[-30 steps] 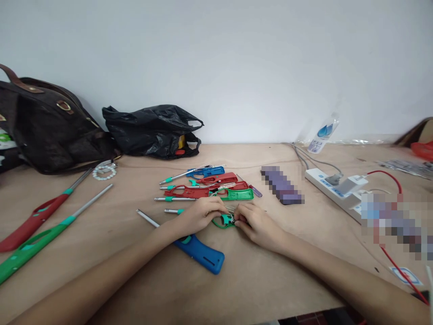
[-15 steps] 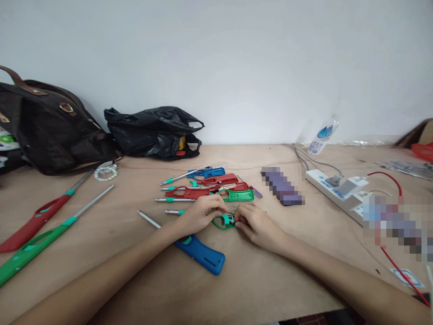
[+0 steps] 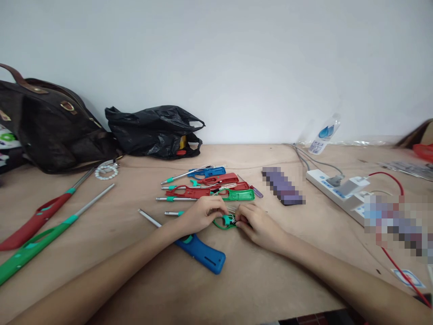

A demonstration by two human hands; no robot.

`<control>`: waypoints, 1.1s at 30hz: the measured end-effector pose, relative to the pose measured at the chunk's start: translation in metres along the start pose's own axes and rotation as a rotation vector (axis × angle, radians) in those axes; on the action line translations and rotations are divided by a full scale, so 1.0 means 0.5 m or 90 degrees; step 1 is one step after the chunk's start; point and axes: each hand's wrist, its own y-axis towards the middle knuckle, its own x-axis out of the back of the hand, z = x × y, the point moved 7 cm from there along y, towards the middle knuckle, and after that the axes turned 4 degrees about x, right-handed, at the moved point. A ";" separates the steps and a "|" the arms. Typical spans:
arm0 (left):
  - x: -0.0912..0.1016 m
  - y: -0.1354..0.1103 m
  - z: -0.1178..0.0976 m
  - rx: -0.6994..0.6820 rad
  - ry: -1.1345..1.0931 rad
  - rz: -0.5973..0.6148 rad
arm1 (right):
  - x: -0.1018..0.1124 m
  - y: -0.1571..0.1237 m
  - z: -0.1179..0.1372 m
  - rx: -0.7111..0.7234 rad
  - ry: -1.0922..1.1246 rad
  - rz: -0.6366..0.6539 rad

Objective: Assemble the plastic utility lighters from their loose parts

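Clock ref: midpoint between the two hands; 12 = toward wall.
Open green lighter [image 3: 225, 227]: lies at center, on table; metal tube pokes out at 9 o'clock of left hand, teal trigger [image 3: 226, 220] and white wire visible.
Left hand [image 3: 203, 214]: at 9, fingers bent over open green lighter; whether anything is pinched, can't tell.
Right hand [image 3: 260, 225]: at 3, thumb and fingertips closed on open green lighter beside the wire; exact part hidden.
Blue lighter [image 3: 205, 256]: 7, left forearm crosses over it.
Green shell [image 3: 240, 194]: just past fingers, about 12 to 1, cavity up.
Red shells [image 3: 186, 192]: 10 to 12, row beyond left hand, teal collars on tubes.
Open blue lighter [image 3: 211, 172]: 11, farthest of row.
Purple tool [image 3: 257, 192]: 2, near row.
Purple item [image 3: 283, 186]: 2, pixelated.
Whole lighters: red [image 3: 32, 229] and green [image 3: 15, 263], both near 9, well apart from hands.
Bracelet [image 3: 98, 175]: between 9 and 10.
Black plastic bag [image 3: 145, 128]: 10, by wall.
Bottle [image 3: 320, 144]: 2, tilted at wall.
Power strip [image 3: 316, 177]: 2 to 3, chargers plugged in.
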 end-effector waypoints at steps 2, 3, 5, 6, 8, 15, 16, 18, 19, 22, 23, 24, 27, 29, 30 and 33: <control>-0.003 -0.001 -0.004 -0.011 0.026 0.009 | 0.001 0.000 0.000 -0.001 -0.001 0.000; -0.004 -0.002 -0.006 -0.017 0.044 0.014 | 0.001 0.000 0.001 -0.001 -0.001 0.000; -0.006 -0.003 -0.011 -0.035 0.086 0.016 | 0.001 -0.001 0.002 0.001 0.003 -0.002; -0.007 -0.003 -0.014 -0.043 0.108 0.017 | 0.002 -0.001 0.002 0.002 0.006 -0.002; -0.009 -0.005 -0.017 -0.053 0.148 0.020 | 0.002 -0.001 0.001 0.003 0.010 -0.004; -0.011 -0.007 -0.023 -0.069 0.221 0.034 | 0.000 -0.001 0.000 0.012 0.000 -0.004; -0.010 -0.007 -0.023 -0.071 0.220 0.035 | 0.000 -0.001 0.000 0.013 -0.002 -0.004; -0.009 -0.006 -0.024 -0.068 0.219 0.040 | 0.000 -0.001 0.000 0.018 -0.005 -0.005; -0.008 -0.006 -0.023 -0.063 0.222 0.045 | -0.001 -0.001 0.001 0.023 -0.006 -0.005; -0.012 -0.005 -0.024 -0.043 0.258 0.062 | 0.000 0.000 0.004 0.048 -0.017 -0.011; -0.014 -0.005 -0.025 -0.039 0.282 0.065 | 0.000 0.000 0.006 0.061 -0.027 -0.012; -0.016 -0.005 -0.028 -0.039 0.312 0.065 | 0.000 0.000 0.008 0.074 -0.040 -0.012; -0.028 -0.006 -0.039 -0.049 0.412 0.068 | -0.001 -0.002 0.015 0.111 -0.088 0.003; -0.036 -0.007 -0.048 -0.054 0.471 0.074 | -0.002 -0.003 0.020 0.129 -0.120 0.018; -0.040 -0.007 -0.053 -0.058 0.496 0.077 | -0.002 -0.004 0.022 0.137 -0.135 0.022; -0.051 -0.012 -0.071 -0.071 0.563 0.099 | 0.002 -0.004 0.029 0.154 -0.167 0.024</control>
